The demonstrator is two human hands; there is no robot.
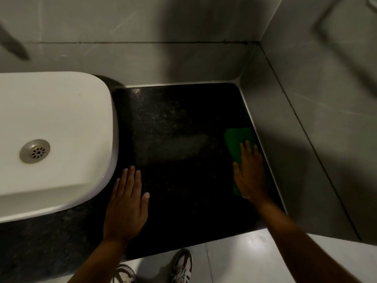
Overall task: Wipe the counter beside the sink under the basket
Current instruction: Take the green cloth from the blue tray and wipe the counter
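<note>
Our right hand (250,172) lies flat with fingers spread on a green cloth (239,144), pressing it on the black counter (179,139) at 3 o'clock, by the wall. Our left hand (126,205) rests flat and empty at 7 o'clock, just beside the white sink (61,119). We see no words to read.

glossy speckled black stone counter (179,123), smooth white glazed sink (55,111), matt green cloth (238,139)
</note>
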